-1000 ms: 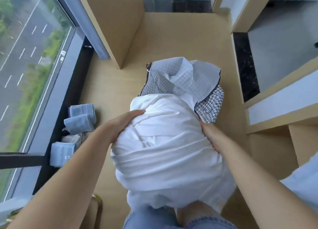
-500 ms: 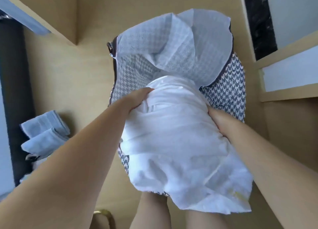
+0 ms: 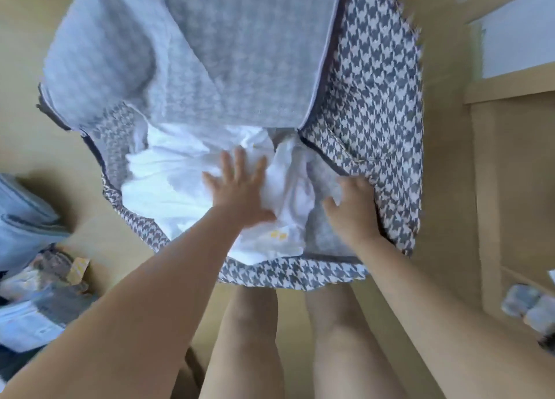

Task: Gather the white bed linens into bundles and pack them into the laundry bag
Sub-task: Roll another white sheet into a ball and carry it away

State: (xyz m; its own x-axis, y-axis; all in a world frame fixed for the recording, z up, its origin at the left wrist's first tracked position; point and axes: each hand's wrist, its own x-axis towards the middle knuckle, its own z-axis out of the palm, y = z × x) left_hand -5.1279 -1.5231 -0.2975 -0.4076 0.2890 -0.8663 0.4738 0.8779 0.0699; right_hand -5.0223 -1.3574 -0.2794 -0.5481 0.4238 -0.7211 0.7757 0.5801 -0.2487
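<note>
The white linen bundle (image 3: 168, 182) lies crumpled inside the grey-and-white houndstooth laundry bag (image 3: 375, 104), which stands open on the wooden floor with its lid flap folded back. My left hand (image 3: 240, 188) rests flat on top of the linen, fingers spread. My right hand (image 3: 351, 209) is at the bag's right inner side, fingers curled against the lining beside the linen; whether it grips anything is unclear. My bare legs show just below the bag.
Folded light-blue towels (image 3: 24, 212) and packaged items (image 3: 33, 317) lie on the floor at the left. A wooden furniture edge (image 3: 507, 89) stands at the right. Small wrapped items (image 3: 531, 308) sit at the right edge.
The linen bundle has gone from held above the bag down into it. My left hand moved from its side onto its top. The view has dropped closer to the bag.
</note>
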